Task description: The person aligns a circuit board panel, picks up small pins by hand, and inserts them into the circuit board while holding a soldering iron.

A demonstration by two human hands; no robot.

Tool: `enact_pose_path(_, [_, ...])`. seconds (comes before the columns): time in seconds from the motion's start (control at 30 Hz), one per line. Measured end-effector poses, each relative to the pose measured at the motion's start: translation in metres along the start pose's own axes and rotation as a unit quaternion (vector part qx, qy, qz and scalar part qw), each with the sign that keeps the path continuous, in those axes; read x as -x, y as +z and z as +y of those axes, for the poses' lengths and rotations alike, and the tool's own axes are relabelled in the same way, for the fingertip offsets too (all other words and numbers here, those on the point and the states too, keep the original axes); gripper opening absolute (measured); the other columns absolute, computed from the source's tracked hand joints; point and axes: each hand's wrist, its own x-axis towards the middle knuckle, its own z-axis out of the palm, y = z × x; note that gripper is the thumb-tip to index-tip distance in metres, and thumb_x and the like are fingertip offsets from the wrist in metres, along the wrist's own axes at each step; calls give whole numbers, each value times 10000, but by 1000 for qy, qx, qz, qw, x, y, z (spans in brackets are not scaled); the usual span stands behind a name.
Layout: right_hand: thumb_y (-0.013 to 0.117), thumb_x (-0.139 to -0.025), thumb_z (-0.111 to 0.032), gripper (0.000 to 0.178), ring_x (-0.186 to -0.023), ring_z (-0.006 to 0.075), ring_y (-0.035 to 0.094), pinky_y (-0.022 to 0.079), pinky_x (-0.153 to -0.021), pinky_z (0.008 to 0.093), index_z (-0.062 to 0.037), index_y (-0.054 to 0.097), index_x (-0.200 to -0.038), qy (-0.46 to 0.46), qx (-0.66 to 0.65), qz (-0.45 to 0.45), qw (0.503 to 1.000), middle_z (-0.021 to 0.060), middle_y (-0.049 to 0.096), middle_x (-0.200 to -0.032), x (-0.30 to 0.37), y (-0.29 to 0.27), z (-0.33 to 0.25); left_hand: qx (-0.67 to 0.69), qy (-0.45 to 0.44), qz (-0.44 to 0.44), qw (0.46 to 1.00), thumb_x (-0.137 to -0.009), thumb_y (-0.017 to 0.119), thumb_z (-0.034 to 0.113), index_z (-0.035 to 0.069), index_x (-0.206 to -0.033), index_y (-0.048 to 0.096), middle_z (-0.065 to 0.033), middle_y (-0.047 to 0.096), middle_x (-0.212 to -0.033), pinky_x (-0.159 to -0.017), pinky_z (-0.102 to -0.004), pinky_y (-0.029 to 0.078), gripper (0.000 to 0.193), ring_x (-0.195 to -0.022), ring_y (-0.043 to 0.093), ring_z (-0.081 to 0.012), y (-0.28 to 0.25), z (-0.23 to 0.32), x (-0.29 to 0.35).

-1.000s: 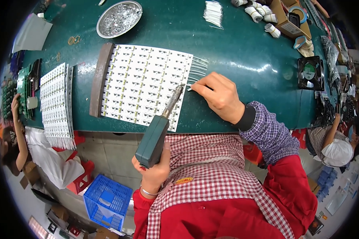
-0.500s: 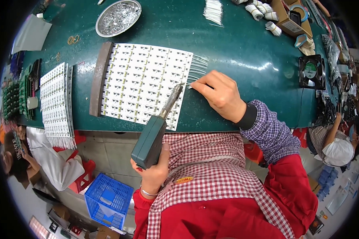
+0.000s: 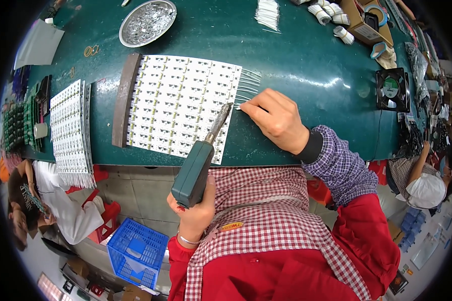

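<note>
My left hand (image 3: pixel 198 213) is wrapped round the green handle of a soldering gun (image 3: pixel 193 171). Its metal tip rests at or just over the right edge of a white circuit board panel (image 3: pixel 173 93), which is covered in rows of small components. Right beside that tip, my right hand (image 3: pixel 277 121) pinches the end of a thin white wire (image 3: pixel 237 106) between thumb and forefinger. Farther up the same edge, several wires (image 3: pixel 249 79) stick out to the right. A dark bar (image 3: pixel 126 100) lies along the panel's left edge.
A metal bowl (image 3: pixel 122 37) of silvery bits stands at the back left. Another stack of panels (image 3: pixel 68 120) overhangs the front edge at left. A wire bundle (image 3: pixel 267 15), a cardboard box (image 3: pixel 359 27) and a black fan (image 3: pixel 392 89) are farther off. A blue crate (image 3: pixel 135 251) sits below.
My left hand and the soldering gun have shifted slightly right, and the handle stands a little more upright. My right hand has barely moved. At far left, a seated person has shifted position.
</note>
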Motion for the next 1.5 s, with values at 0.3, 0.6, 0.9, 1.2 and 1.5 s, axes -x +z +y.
enact_pose_path(0.3, [734, -740, -15, 214, -722, 228, 631, 509, -609, 345, -28, 704, -951, 1, -1, -3, 1000, 58, 631, -816, 1, -1, 0, 59, -88, 31, 994, -814, 791, 18, -57, -1033, 727, -111, 746, -915, -665, -269, 545, 240, -768, 705, -153, -4, -4, 14])
enact_pose_path(0.6, [735, -739, -13, 222, -719, 229, 628, 507, -603, 345, -28, 706, -959, 1, -4, 1, 1000, 61, 632, -818, 2, 1, 0, 26, -16, 24, 999, -803, 791, 7, -52, -1003, 731, -104, 752, -879, -643, -268, 545, 217, -721, 715, -151, -1, -5, 8])
enact_pose_path(0.9, [734, -732, 3, 235, -717, 236, 631, 511, -601, 349, -25, 704, -963, 2, -7, 2, 1000, 68, 634, -822, 3, -2, 0, 19, -29, 5, 999, -806, 791, 13, -14, -944, 732, -57, 729, -816, -604, -265, 510, 153, -659, 661, -118, 2, 2, 7])
enact_pose_path(1.2, [776, -714, 65, 247, -704, 239, 645, 525, -586, 335, -20, 710, -936, 63, -17, 70, 995, 78, 652, -796, 16, -17, 4, 146, -168, 6, 975, -834, 776, -5, -47, -1121, 690, -81, 728, -1000, -703, -287, 542, 302, -828, 681, -126, -13, -3, 16])
enact_pose_path(1.5, [769, -735, 67, 213, -691, 246, 628, 508, -577, 345, -16, 710, -923, 60, -36, 69, 995, 80, 645, -796, 8, -20, 0, 155, -128, 42, 979, -821, 693, -116, -73, -1134, 644, -119, 681, -949, -506, -264, 449, 320, -582, 588, -122, -7, -4, 9])
